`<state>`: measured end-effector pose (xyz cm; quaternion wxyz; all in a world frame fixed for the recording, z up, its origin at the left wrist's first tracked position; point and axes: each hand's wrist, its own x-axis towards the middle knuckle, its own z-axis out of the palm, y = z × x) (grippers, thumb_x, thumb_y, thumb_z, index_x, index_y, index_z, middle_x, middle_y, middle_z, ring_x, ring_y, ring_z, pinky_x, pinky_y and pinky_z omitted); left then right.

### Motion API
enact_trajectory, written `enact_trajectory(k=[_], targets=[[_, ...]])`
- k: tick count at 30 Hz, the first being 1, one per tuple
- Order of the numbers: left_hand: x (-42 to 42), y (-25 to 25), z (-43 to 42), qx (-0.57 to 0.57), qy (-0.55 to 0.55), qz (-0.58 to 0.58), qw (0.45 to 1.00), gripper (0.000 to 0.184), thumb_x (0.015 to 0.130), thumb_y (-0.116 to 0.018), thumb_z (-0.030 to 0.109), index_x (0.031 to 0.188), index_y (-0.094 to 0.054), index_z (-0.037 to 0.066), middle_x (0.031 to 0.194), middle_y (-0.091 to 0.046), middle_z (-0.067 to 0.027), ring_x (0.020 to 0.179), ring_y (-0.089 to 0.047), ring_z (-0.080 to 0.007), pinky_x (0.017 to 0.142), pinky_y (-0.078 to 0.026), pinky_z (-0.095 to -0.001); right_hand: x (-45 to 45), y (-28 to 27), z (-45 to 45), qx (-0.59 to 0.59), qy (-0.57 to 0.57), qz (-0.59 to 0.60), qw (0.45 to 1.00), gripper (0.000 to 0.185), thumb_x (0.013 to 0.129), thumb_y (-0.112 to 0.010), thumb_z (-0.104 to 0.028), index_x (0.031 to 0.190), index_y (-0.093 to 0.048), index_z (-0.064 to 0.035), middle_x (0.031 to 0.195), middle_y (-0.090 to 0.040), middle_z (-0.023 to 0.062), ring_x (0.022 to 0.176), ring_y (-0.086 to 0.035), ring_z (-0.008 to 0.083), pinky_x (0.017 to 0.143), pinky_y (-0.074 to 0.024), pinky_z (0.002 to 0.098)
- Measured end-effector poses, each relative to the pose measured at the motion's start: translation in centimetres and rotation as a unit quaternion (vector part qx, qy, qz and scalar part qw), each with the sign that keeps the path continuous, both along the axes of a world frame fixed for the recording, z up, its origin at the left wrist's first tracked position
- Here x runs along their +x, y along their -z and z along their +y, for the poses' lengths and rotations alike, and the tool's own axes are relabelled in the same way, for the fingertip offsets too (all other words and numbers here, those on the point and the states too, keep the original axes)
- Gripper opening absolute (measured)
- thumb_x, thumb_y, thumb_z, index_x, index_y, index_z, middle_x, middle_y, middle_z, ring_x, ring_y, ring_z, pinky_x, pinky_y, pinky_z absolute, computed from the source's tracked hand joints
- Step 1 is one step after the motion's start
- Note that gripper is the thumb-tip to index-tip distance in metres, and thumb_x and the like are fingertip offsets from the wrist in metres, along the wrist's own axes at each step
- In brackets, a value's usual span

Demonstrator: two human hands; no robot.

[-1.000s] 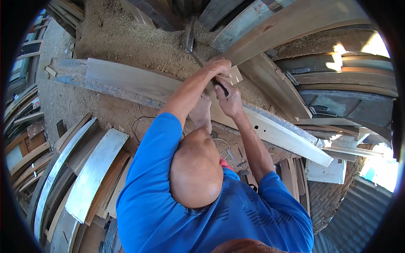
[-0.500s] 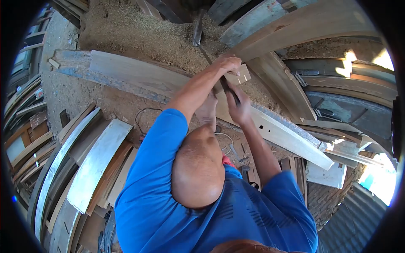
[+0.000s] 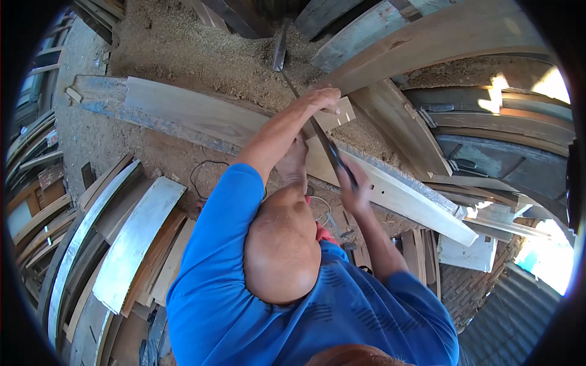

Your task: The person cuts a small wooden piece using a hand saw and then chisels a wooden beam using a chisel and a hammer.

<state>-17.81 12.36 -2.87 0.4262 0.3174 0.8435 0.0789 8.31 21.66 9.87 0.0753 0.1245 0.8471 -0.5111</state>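
In my right hand [image 3: 355, 190] is the handle of a handsaw [image 3: 332, 152], its fingers wrapped round it and slightly blurred. The long narrow blade slants up and left, passing close to my left hand. My left hand [image 3: 323, 99] has its fingers curled at a short pale piece of wood [image 3: 340, 114], which lies across a long light plank [image 3: 403, 201]. Part of this piece is hidden by the hand and saw. My bare foot [image 3: 294, 161] rests on the wood just left of the saw. Small dark holes show in the plank's right half.
Curved boards [image 3: 143, 238] are stacked at the left. Wide planks [image 3: 427, 46] lean at the upper right, and a metal bar [image 3: 281, 46] sits beyond the saw tip. Sawdust [image 3: 183, 43] covers the ground. A thin cable [image 3: 198, 171] lies near my knee [image 3: 284, 262].
My right hand has drawn the saw back toward my body, exposing more of the blade. My left hand stays at the short piece of wood. The whole view has shifted slightly.
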Motion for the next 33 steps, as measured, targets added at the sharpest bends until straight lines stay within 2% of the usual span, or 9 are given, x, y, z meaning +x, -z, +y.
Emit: enact_trajectory(k=[5, 8, 12, 14, 19, 23, 26, 29, 33], targets=[[0.6, 0.6, -0.3, 0.006, -0.027, -0.005, 1.000, 0.046, 0.082, -0.081, 0.040, 0.112, -0.075, 0.006, 0.110, -0.075, -0.0172, 0.107, -0.072, -0.0346, 0.093, -0.057, -0.0440, -9.1, 3.9, -3.4, -0.038, -0.006, 0.070, 0.997, 0.030, 0.095, -0.062, -0.009, 0.124, -0.065, 0.0007, 0.100, -0.071, 0.0260, 0.086, -0.071, 0.0398, 0.080, -0.0546, 0.0410], [0.8, 0.6, 0.2, 0.003, -0.072, -0.012, 0.997, 0.049, 0.078, -0.083, 0.034, 0.117, -0.074, 0.007, 0.108, -0.075, -0.0175, 0.109, -0.072, -0.0327, 0.094, -0.057, -0.0410, 0.4, -2.1, 1.1, -0.006, -0.043, -0.036, 0.998, 0.031, 0.096, -0.062, -0.010, 0.125, -0.065, 0.0015, 0.109, -0.069, 0.0231, 0.101, -0.069, 0.0331, 0.088, -0.0526, 0.0388], [0.3, 2.0, -0.1, 0.047, -0.039, -0.021, 0.998, 0.050, 0.086, -0.079, 0.046, 0.110, -0.075, 0.003, 0.108, -0.075, -0.0176, 0.106, -0.071, -0.0359, 0.090, -0.057, -0.0468, 13.7, -10.3, 4.3, -0.035, 0.057, -0.149, 0.987, 0.034, 0.098, -0.062, -0.008, 0.129, -0.064, 0.0046, 0.097, -0.070, 0.0165, 0.089, -0.069, 0.0237, 0.082, -0.0535, 0.0344], [1.0, 7.9, -0.3, 0.110, -0.051, 0.035, 0.992, 0.052, 0.085, -0.078, 0.046, 0.112, -0.074, 0.002, 0.112, -0.074, -0.0188, 0.109, -0.070, -0.0361, 0.092, -0.057, -0.0469, 10.2, -7.0, 3.3, -0.004, 0.034, -0.052, 0.998, 0.032, 0.098, -0.061, -0.010, 0.126, -0.065, 0.0040, 0.101, -0.071, 0.0172, 0.092, -0.070, 0.0249, 0.084, -0.0537, 0.0358], [0.3, 4.8, 1.6, -0.009, 0.001, 0.006, 1.000, 0.054, 0.080, -0.083, 0.043, 0.116, -0.073, 0.004, 0.116, -0.073, -0.0179, 0.110, -0.070, -0.0344, 0.094, -0.057, -0.0443, -5.1, 4.5, -2.1, -0.048, 0.010, 0.073, 0.996, 0.030, 0.097, -0.063, -0.009, 0.123, -0.066, 0.0032, 0.110, -0.070, 0.0224, 0.093, -0.069, 0.0272, 0.083, -0.0534, 0.0365], [-0.5, 8.2, 1.3, -0.034, -0.021, -0.011, 0.999, 0.052, 0.079, -0.085, 0.041, 0.115, -0.074, 0.005, 0.116, -0.073, -0.0176, 0.118, -0.067, -0.0325, 0.096, -0.056, -0.0428, -4.3, 1.9, -1.6, -0.034, -0.007, 0.061, 0.998, 0.032, 0.096, -0.064, -0.009, 0.126, -0.064, 0.0020, 0.107, -0.069, 0.0216, 0.093, -0.069, 0.0273, 0.083, -0.0529, 0.0365], [0.6, 2.1, 0.6, -0.003, -0.050, 0.030, 0.998, 0.049, 0.079, -0.084, 0.042, 0.109, -0.076, 0.004, 0.110, -0.074, -0.0173, 0.116, -0.068, -0.0332, 0.096, -0.056, -0.0429, 7.4, -4.2, 2.5, -0.044, 0.007, 0.005, 0.999, 0.037, 0.095, -0.064, -0.008, 0.130, -0.064, 0.0014, 0.108, -0.070, 0.0221, 0.094, -0.070, 0.0301, 0.089, -0.0531, 0.0397], [-0.4, 6.6, 0.5, 0.025, 0.053, 0.020, 0.998, 0.064, 0.081, -0.082, 0.045, 0.126, -0.068, 0.002, 0.127, -0.068, -0.0213, 0.119, -0.066, -0.0381, 0.100, -0.054, -0.0461, 17.4, -6.1, 4.8, 0.007, 0.025, 0.017, 1.000, 0.035, 0.095, -0.064, -0.007, 0.129, -0.065, 0.0030, 0.101, -0.074, 0.0190, 0.089, -0.073, 0.0285, 0.083, -0.0548, 0.0364], [0.4, 5.7, 1.2, -0.004, 0.066, 0.042, 0.997, 0.061, 0.081, -0.082, 0.045, 0.123, -0.070, 0.003, 0.116, -0.073, -0.0198, 0.111, -0.069, -0.0368, 0.096, -0.056, -0.0460, 6.3, -1.8, 1.7, -0.014, 0.046, -0.014, 0.999, 0.032, 0.098, -0.063, -0.011, 0.127, -0.066, 0.0017, 0.103, -0.073, 0.0184, 0.098, -0.071, 0.0255, 0.089, -0.0536, 0.0358]])
